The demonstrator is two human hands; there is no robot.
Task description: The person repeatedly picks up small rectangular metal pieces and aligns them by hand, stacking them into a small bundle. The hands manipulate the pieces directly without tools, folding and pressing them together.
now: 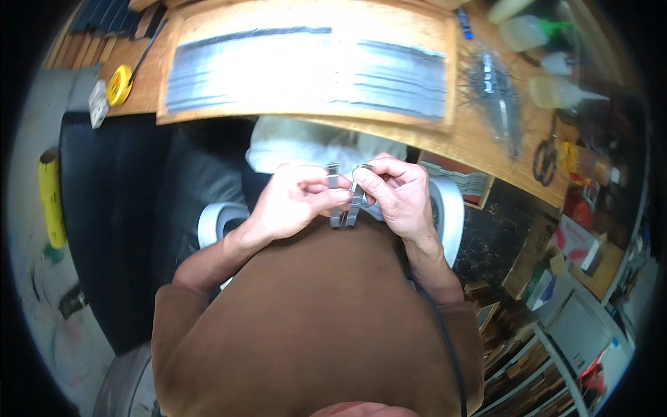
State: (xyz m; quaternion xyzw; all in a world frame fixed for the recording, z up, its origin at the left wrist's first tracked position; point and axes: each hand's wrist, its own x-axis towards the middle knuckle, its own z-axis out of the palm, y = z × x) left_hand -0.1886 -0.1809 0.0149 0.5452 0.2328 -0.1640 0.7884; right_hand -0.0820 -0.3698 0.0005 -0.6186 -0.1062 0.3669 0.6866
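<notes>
In front of my chest I hold two short, narrow grey strips with a metallic look, both roughly upright in the picture. My left hand (290, 201) is closed in a pinch on the left strip (333, 181). The right strip (354, 205) leans slightly and is gripped between the thumb and fingers of my right hand (399, 198). The strips lie close side by side, their lower ends almost touching. Fingers hide part of each, and some blur keeps their exact kind unclear. Beyond my hands, a shallow wooden tray (306, 117) holds rows of long grey strips (403, 80).
The tray rests on a wooden bench (486, 149). A yellow tape measure (119, 85) is at its left. Scissors (545, 160), squeeze bottles (556, 92) and a pile of thin dark pieces (495, 90) lie right. A white chair armrest (448, 219) stands beside my right arm.
</notes>
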